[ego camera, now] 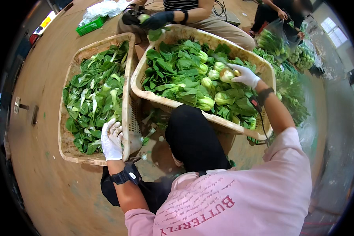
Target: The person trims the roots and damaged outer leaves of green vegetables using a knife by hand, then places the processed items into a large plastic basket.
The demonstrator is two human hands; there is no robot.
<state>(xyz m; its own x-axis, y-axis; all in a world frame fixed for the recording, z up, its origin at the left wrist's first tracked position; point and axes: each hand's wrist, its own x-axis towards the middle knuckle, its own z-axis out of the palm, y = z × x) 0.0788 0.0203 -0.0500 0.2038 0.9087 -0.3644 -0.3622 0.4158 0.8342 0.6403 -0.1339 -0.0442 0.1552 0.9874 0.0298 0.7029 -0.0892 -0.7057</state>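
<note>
My right hand, in a white glove, is over the right crate. Its fingers are closed on what looks like a small knife, its thin grey blade blurred and pointing away from me. Just under the fingertips is the pale cut base of a bok choy; whether the fingers also grip it is hard to see. Gloved in white too, my left hand holds nothing. Its fingers are apart and slightly curled above the near edge of the left crate, beside loose bok choy leaves.
Whole bok choy heads fill the right crate. Opposite me, a person's black-gloved hands hold a vegetable. At right, another person's hand holds a clear bag of greens. A green basket stands behind; leaf scraps lie on the floor.
</note>
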